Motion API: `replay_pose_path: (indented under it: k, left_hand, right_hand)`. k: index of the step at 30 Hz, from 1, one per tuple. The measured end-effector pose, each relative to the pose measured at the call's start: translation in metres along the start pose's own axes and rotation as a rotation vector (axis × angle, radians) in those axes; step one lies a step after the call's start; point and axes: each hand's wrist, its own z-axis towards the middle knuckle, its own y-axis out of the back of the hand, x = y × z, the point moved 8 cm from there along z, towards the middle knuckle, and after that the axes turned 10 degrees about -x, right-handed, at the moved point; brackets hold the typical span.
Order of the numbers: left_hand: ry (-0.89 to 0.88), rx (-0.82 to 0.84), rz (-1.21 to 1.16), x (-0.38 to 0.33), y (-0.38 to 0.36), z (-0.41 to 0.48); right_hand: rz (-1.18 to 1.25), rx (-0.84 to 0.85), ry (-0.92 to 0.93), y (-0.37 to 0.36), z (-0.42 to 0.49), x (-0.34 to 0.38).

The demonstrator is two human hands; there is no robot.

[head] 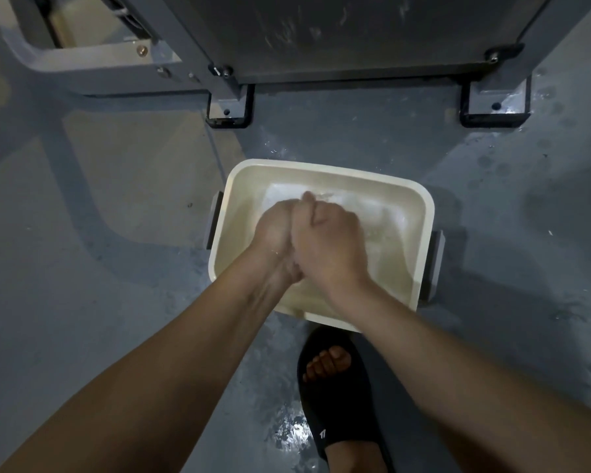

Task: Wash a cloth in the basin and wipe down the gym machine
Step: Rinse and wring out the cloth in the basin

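Note:
A cream rectangular basin with grey side handles sits on the grey floor and holds shallow water. Both my hands are inside it, pressed together as fists. My left hand and my right hand grip a pale wet cloth bunched between them. Only a small fold shows past the knuckles; the rest is hidden by my fingers or blurred in the water. The gym machine, a dark grey panel on a metal frame, stands just beyond the basin.
Two bolted machine feet rest on the floor behind the basin. A light grey frame arm runs off to the upper left. My foot in a black slide sandal stands by the basin's near edge. Wet patches shine on the floor.

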Motion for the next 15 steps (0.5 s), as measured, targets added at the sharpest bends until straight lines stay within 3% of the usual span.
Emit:
replay_pose_path:
  k: [2, 6, 11, 13, 15]
  left_hand:
    - [-0.028, -0.02, 0.002, -0.005, 0.004, 0.002]
    - [0.016, -0.006, 0.085, 0.0, -0.006, -0.01]
    - [0.058, 0.016, -0.045, 0.001, 0.003, 0.002]
    - [0.119, 0.062, -0.048, 0.006, -0.001, -0.002]
    - [0.11, 0.071, -0.055, 0.007, 0.003, 0.002]
  right_hand:
    - [0.042, -0.01, 0.07, 0.002, -0.008, 0.011]
    - [0.027, -0.017, -0.151, 0.006, 0.024, -0.018]
    - [-0.012, 0.065, 0.094, -0.001, 0.001, 0.009]
    - [-0.149, 0.116, 0.044, 0.003, 0.02, -0.009]
    - [-0.127, 0.169, -0.008, 0.007, 0.037, -0.022]
